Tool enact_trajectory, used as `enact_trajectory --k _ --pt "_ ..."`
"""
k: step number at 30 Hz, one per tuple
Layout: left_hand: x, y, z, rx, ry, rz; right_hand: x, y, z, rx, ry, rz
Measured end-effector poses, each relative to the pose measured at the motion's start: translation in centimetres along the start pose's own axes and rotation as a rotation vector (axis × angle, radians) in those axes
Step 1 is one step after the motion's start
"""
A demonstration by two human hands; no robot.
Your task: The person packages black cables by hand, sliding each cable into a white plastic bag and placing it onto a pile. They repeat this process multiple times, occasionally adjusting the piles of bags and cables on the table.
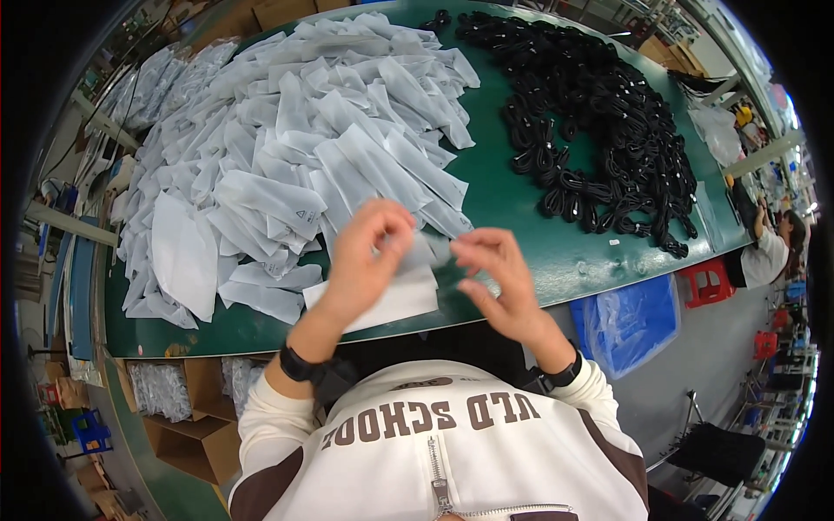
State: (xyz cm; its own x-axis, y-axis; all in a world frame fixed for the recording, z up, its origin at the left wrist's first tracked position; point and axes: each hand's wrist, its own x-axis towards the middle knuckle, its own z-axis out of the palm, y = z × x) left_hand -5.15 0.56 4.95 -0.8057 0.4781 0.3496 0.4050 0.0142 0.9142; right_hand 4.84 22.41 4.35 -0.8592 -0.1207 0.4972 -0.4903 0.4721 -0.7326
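Near the front edge of the green table, my left hand (368, 260) is closed, its thumb and fingers pinched together. A translucent white plastic bag (420, 253), blurred, reaches from it toward my right hand (501, 280). The right thumb and fingers are apart, with the fingertips close to the bag's end; I cannot tell whether they touch it. Below the hands, white sheets or flat bags (400, 300) lie at the table edge. A big heap of translucent white bags (339, 130) spreads behind and left of my left hand.
Bundled black cables (599, 122) are piled at the far right of the green table (504, 252). A blue bin lined with clear plastic (630, 321) stands right of the table, by a red stool (705, 282). Cardboard boxes (195, 434) sit lower left. Another person (769, 252) is at far right.
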Motion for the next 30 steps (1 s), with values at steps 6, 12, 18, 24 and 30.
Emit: enact_trajectory --k 6,12,18,24,30 --pt "6.4 -0.4 -7.2 -0.397 0.331 -0.155 1.7 7.9 -8.8 -0.776 0.352 0.112" --pt "-0.1 -0.3 -2.7 0.346 0.117 0.01 -0.6 15.2 -16.0 -1.254 0.128 0.335" --pt "-5.3 -1.7 3.5 0.598 -0.089 0.14 0.0 11.1 -12.0 -0.868 0.257 0.215" --pt "-5.8 -3.0 3.3 0.577 -0.085 0.147 -1.2 3.0 -3.2 -0.101 -0.084 0.478" --pt "-6.1 -2.8 3.0 0.233 0.007 -0.146 -1.8 0.6 -2.6 -0.221 -0.315 0.249"
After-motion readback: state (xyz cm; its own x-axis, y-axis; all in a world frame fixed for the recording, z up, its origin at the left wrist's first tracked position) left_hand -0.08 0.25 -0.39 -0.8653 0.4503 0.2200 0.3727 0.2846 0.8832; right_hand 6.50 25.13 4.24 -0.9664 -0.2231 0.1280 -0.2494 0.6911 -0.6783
